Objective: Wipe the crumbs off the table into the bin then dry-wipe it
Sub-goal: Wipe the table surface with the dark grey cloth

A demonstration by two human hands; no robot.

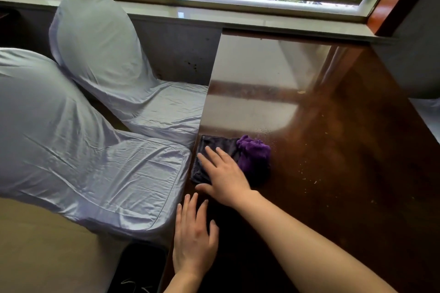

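Observation:
A purple cloth [252, 154] lies on the glossy dark brown table [345, 150] near its left edge, partly flat and partly bunched. My right hand [221, 173] presses flat on the cloth with fingers spread, reaching across from the right. Just below it, my left hand [194, 235] rests flat at the table's left edge, fingers apart, holding nothing. Small pale crumbs [307, 173] are scattered on the table to the right of the cloth. A dark bin [140, 266] stands on the floor below the table's left edge, partly hidden.
Two chairs in shiny pale covers stand left of the table, a near chair [95, 162] and a far chair [114, 66]. A window sill [214, 14] runs behind the table. Another pale cover [428, 112] shows at the right edge.

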